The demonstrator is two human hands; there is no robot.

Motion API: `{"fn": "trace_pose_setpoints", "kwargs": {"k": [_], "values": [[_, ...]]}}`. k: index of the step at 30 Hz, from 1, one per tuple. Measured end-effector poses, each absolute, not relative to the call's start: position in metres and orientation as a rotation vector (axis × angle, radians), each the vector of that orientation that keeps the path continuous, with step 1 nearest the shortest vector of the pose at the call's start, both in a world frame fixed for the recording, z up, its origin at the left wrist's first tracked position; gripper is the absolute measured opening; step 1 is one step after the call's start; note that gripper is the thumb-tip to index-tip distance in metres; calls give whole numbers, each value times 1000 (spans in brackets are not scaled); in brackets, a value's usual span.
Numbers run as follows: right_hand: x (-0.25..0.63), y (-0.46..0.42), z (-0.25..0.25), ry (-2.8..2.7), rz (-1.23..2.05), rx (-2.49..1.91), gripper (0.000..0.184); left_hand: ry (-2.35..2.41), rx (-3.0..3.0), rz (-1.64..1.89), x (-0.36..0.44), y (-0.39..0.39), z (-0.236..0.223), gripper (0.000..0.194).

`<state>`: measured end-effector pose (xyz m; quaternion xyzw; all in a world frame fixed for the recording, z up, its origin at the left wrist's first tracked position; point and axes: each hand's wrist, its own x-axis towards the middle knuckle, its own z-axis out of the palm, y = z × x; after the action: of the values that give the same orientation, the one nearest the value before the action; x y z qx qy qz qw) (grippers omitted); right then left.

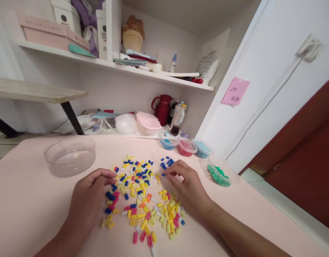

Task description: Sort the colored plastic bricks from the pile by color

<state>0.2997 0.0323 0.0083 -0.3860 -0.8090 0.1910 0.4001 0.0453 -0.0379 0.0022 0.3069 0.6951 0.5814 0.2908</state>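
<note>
While the left hand curls, grip unclear, by mixed bricks mid-desk, the right hand pinches a blue brick near a blue cluster toward the right edge; placing seemingly calls for gentle release.

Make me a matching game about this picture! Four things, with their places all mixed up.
Things:
1. right hand
2. green bricks
3. red jug
4. pink note

Places:
A. stuck to the white wall
B. beside the group of blue bricks
C. standing below the shelf
D. inside a clear tub

Pairs: 1-B, 2-D, 3-C, 4-A
</note>
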Motion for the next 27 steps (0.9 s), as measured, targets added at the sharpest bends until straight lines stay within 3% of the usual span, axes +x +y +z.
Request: {"fn": "trace_pose_setpoints", "kwargs": {"k": [5,10,16,23,27], "values": [[316,65,4,-1979,313,-1088,13,1884,798,1509,47,-37,3,16],[321,71,1,-1927,323,-1075,25,1848,808,1454,45,-35,-2,15],[308,44,7,-1933,408,-932,24,1831,856,1486,44,-35,-5,15],[289,-5,14,-2322,527,-668,32,1814,875,1502,49,-38,1,18],[304,20,21,-2107,514,-915,23,1830,795,1478,49,-39,2,18]]}}
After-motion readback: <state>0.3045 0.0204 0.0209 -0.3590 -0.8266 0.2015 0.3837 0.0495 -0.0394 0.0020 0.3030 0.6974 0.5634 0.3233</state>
